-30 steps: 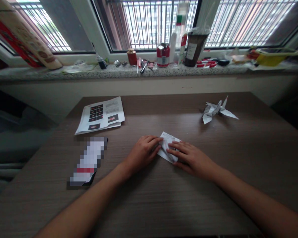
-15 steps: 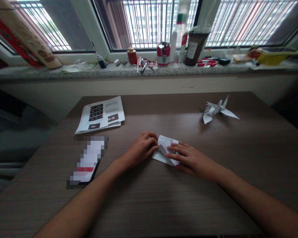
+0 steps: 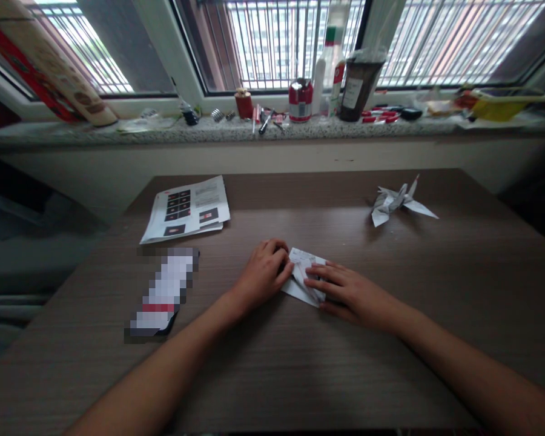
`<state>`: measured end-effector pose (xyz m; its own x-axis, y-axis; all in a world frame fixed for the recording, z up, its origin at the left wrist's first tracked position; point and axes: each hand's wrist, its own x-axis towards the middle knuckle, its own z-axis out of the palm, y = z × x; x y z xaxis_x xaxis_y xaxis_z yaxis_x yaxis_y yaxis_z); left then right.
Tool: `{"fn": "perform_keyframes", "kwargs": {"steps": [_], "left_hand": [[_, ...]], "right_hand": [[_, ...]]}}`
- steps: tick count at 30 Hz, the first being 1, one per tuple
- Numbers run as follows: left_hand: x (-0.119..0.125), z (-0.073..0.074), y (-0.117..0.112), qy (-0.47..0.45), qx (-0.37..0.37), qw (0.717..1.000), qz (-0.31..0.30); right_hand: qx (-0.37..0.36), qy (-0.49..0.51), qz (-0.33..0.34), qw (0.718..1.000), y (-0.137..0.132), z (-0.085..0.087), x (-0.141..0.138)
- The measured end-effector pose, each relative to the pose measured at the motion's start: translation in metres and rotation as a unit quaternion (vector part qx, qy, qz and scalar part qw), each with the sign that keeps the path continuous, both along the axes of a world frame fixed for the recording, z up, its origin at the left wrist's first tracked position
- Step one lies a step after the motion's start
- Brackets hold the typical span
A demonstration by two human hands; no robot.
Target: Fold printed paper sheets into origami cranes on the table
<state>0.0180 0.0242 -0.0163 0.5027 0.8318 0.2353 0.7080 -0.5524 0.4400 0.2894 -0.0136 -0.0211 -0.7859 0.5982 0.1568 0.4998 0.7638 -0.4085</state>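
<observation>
A small folded sheet of printed paper (image 3: pixel 302 290) lies on the brown table between my hands. My left hand (image 3: pixel 266 269) is closed at its left edge, with curled fingers and the thumb against the paper. Fingers spread, my right hand (image 3: pixel 347 290) rests flat over the paper's right side and hides that part. A crease or raised flap shows in the middle of the sheet. Behind and to the right stands a folded paper crane (image 3: pixel 393 200) with printed marks on it.
Left of my left hand lies a phone (image 3: pixel 166 290) with a blurred screen. Printed sheets (image 3: pixel 186 209) with pictures sit behind it. On the windowsill (image 3: pixel 227 133) stand a red can (image 3: pixel 300 100), a clear bottle (image 3: pixel 333 72), a dark cup (image 3: pixel 358 88) and several small items.
My left hand has shifted slightly right, its thumb now further over the paper. The raised flap appears flatter. My right hand stays nearly in place.
</observation>
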Motion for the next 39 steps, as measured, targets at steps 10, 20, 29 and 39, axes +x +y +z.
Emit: {"fn": "perform_keyframes", "kwargs": {"steps": [10,20,29,39], "left_hand": [[0.002,-0.002,-0.001,0.003,0.065,0.998,-0.010],[-0.005,0.008,-0.017,0.091,0.071,0.983,-0.141],[-0.001,0.009,-0.020,0.107,0.058,0.984,-0.126],[-0.002,0.004,-0.019,0.084,0.044,0.987,-0.128]], "right_hand": [[0.023,-0.026,-0.011,0.999,0.000,0.002,-0.002],[0.043,-0.043,-0.046,0.997,0.001,0.002,0.001],[0.046,-0.039,-0.050,0.997,0.002,0.001,0.000],[0.053,-0.026,-0.089,0.994,0.008,0.000,-0.002]]}}
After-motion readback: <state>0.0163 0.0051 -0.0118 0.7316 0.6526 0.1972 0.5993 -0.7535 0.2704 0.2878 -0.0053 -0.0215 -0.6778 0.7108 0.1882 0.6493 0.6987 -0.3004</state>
